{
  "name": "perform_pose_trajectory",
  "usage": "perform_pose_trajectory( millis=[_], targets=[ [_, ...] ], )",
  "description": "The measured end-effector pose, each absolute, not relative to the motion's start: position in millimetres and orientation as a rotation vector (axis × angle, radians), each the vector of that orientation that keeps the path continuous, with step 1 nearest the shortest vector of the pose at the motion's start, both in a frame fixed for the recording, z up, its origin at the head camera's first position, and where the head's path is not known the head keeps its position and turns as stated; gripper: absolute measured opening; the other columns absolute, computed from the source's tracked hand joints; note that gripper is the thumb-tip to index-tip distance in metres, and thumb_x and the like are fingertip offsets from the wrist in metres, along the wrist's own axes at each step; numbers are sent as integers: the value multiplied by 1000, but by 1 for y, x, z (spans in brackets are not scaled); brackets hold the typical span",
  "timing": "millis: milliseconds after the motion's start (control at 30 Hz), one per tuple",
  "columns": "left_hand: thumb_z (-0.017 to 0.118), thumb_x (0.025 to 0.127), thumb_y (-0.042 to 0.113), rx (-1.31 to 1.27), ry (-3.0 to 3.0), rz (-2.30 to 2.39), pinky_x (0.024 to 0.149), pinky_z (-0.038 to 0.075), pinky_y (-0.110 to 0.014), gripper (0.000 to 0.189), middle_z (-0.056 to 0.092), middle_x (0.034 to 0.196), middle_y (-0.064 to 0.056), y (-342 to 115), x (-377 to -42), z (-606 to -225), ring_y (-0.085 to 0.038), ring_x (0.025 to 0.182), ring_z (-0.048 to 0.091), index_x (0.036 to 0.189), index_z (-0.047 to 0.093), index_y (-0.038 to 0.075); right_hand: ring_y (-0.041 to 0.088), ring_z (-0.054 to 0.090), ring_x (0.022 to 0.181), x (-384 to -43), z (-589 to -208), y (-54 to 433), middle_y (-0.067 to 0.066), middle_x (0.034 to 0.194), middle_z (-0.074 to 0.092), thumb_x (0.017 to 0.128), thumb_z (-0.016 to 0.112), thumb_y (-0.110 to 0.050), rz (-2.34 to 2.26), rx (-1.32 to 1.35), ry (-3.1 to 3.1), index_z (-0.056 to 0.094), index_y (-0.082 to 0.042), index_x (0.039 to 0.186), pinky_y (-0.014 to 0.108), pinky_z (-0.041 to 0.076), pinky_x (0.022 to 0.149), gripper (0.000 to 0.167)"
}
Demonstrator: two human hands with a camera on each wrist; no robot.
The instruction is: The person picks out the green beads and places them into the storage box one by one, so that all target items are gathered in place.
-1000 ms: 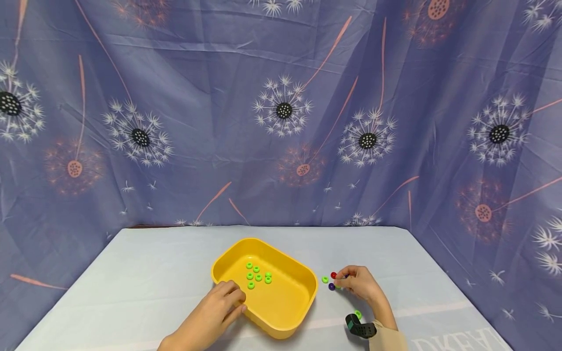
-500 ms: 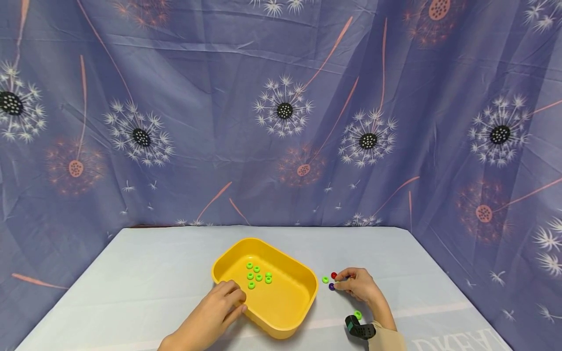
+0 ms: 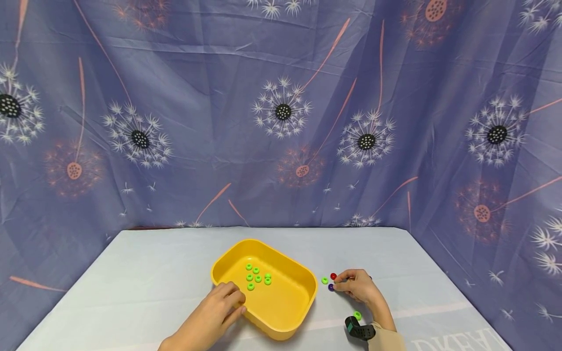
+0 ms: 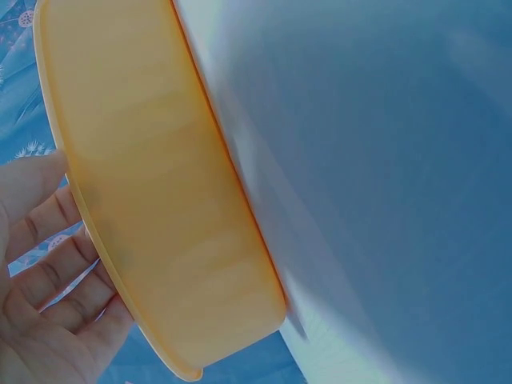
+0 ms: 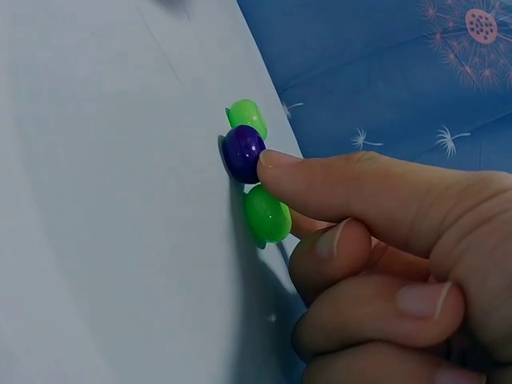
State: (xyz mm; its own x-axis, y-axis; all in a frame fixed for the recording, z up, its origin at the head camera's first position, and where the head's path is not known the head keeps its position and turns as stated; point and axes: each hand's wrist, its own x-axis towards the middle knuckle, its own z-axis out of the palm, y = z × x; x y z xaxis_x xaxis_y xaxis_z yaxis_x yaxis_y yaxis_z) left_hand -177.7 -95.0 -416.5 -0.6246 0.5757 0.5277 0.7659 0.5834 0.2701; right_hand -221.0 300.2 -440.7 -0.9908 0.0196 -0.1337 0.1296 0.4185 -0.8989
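Observation:
My left hand (image 3: pixel 215 314) grips the near-left rim of a yellow plastic basin (image 3: pixel 281 329), also large in the left wrist view. Several green beads (image 3: pixel 250 286) lie inside it. Right of the basin, thumb and forefinger of my right hand (image 3: pixel 361 286) pinch a green bead (image 5: pixel 268 214) low at the table. A dark purple bead (image 3: pixel 331 287) sits just beside the thumb tip. Behind it in the right wrist view shows another green bead (image 5: pixel 247 118). A red bead (image 3: pixel 333 276) lies by the forefinger. My right hand hides the held bead from the head view.
Near the right wrist lies another green bead (image 3: pixel 357 315), by a black wrist device (image 3: pixel 360 329). A dark bead (image 3: pixel 370 278) peeks out beyond the right hand. The pale tablecloth (image 3: pixel 158 273) ends at a patterned blue curtain (image 3: pixel 210 136).
My right hand has shifted slightly toward me, its fingertips coming together around the green bead, which was partly visible from the head a second ago. The left hand and basin stay put.

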Motion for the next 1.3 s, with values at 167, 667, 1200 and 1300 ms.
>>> perform_pose_trajectory(
  millis=[167,667,1200,1300],
  targets=[
    [70,92,19,-1086,-2435,-687,72,47,-23,5,52,97,15,-95,-177,-417,-1,87,45,93,65,20,6,24,41,-219,-441,301,-5,52,44,80,77,-7,-1631,156,2566,70,3,96,19,23,41,20],
    [70,92,18,-1065,-2461,-687,73,47,-23,6,51,96,16,-95,-177,-416,-1,87,46,93,64,21,7,24,43,-217,-439,302,-2,57,48,78,79,-6,-1592,268,2610,68,0,90,20,22,41,17],
    [69,93,19,-1071,-2457,-673,73,48,-23,5,51,96,16,-95,-177,-415,-1,87,46,93,65,19,9,35,45,-215,-437,301,-1,57,53,74,81,-6,-1567,321,2710,72,1,82,21,27,43,14],
    [69,93,19,-1080,-2444,-665,73,48,-24,4,52,97,15,-95,-177,-416,-2,87,46,93,65,19,9,38,47,-215,-437,300,-1,57,54,74,82,-5,-1559,309,2739,72,2,81,21,29,44,14]
  ],
)
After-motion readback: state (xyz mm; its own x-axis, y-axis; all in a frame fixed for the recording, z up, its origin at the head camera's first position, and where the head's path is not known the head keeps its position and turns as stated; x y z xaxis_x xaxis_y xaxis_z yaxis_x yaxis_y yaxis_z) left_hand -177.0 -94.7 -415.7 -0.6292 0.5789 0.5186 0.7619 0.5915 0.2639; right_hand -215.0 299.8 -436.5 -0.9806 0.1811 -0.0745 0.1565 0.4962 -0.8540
